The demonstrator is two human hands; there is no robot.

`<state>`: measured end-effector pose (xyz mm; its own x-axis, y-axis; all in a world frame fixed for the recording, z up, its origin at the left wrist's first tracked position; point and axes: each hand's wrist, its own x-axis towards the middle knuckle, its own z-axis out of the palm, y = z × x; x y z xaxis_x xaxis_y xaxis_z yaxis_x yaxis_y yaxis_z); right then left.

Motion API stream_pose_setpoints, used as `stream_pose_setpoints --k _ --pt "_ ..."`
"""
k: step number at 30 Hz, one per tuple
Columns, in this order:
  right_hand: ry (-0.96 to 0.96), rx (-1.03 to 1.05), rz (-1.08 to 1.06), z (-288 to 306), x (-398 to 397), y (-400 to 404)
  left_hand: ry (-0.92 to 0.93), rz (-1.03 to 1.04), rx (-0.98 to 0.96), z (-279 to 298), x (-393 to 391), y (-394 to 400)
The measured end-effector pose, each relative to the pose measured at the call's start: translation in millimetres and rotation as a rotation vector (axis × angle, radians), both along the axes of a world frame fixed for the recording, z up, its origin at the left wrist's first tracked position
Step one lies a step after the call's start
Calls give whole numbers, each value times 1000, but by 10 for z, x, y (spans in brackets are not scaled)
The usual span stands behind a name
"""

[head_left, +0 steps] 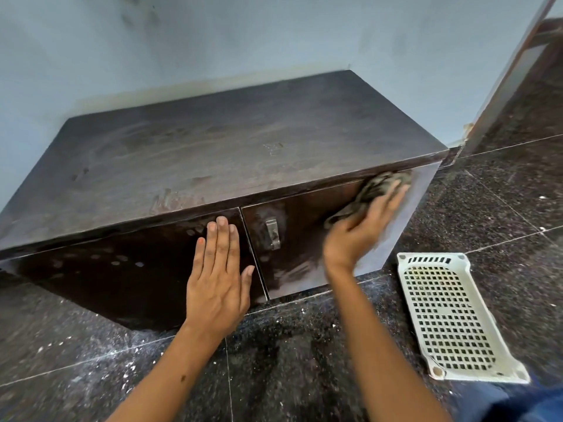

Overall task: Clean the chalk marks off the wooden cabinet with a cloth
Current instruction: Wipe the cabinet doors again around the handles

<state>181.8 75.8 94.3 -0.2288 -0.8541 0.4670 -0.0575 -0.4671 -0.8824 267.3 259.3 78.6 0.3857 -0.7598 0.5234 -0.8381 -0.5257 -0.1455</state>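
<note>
Right now my right hand (362, 226) presses a dark grey cloth (374, 190) against the upper right corner of the cabinet's right door (307, 239). The fingers lie fairly straight and spread over the crumpled fabric, which bunches out above my fingertips and trails down past my thumb; the hand and cloth are blurred, so I cannot tell more about the hold than that. My left hand (217, 278) lies flat on the left door (122, 278), fingers straight and close together, holding nothing, its fingertips just under the overhanging edge of the top.

Between my two hands a small metal handle (272, 234) sits on the right door near the seam where the doors meet. Pale chalk smears haze the right door around the handle and lower down, and faint round dabs dot the left door. The wooden cabinet (228, 141) is dark brown and stands against a pale blue wall (213, 41); its top carries dusty streaks and a faint scrawl near the front edge. It rests on a dark speckled floor (289, 360) strewn with white flecks. A white perforated plastic tray (451, 318) lies on the floor to my right, near the cabinet's corner.
</note>
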Motion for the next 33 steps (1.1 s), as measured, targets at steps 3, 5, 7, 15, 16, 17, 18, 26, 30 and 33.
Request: stream_pose_setpoints --k 3,5,7,15,16,17,18,26,30,33 --pt "-140 98 -73 91 -241 -551 2 -18 15 5 30 21" --pt "-196 135 -103 94 -287 -660 6 -25 20 12 38 26" --pt "-182 124 -99 98 -206 -499 9 -16 25 11 36 28" --pt "86 -5 242 -436 270 698 -3 -8 15 -25 35 -2" --pt "43 31 186 -450 224 543 -9 -9 18 -23 38 -3" --pt "-2 95 101 -457 167 357 -14 -8 22 -19 43 -4" --pt "-50 186 20 -524 105 121 -16 -8 25 -14 45 -2" --pt "-299 748 -69 -965 -268 -734 -24 -7 75 60 31 58" --pt "-252 595 -16 -554 275 221 -28 -6 79 49 40 57" --pt "-158 390 173 -276 575 1075 -55 -15 87 37 77 67"
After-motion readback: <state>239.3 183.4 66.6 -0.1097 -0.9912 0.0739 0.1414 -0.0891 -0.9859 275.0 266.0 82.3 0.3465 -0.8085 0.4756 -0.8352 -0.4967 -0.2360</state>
